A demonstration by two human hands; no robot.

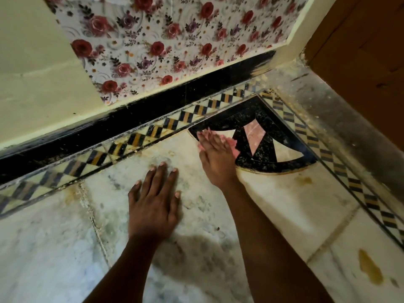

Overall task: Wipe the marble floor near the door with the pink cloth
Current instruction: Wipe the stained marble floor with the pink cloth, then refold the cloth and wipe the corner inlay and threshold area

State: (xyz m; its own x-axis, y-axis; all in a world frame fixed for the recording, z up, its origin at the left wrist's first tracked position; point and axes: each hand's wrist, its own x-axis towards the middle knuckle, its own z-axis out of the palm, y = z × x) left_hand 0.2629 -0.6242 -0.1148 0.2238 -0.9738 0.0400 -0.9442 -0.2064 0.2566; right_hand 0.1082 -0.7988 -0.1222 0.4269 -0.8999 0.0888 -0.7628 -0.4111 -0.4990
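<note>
pressing down with straight fingers, the right hand (215,157) lay flat over the pink cloth (231,145), which showed only as a blurred pink edge peeking out beside the fingers. the cloth sat on the marble floor (284,206) right at the curved edge of the black corner inlay (269,132), close to the wooden door (367,62) in the upper right. its grip was not clamped round the cloth; the fingers looked extended and together, pinning the fabric under the palm, probably so the whole hand could drive it across the stone. blur around the fingertips suggested a wiping stroke was under way.

the left hand (156,202) rested flat on the white marble, fingers spread apart and holding nothing. it appeared to serve as a prop, bearing the person's weight while they leaned toward the corner.

along the wall ran a black skirting (135,125) and a checkered border strip (153,131), with floral wall covering (170,40) above. grit and pale debris lay along the threshold strip (341,119) below the door, and a yellowish stain (370,268) marked the marble at lower right, well apart from the cloth. judging by this dirt, much of the area near the door was not yet wiped.
</note>
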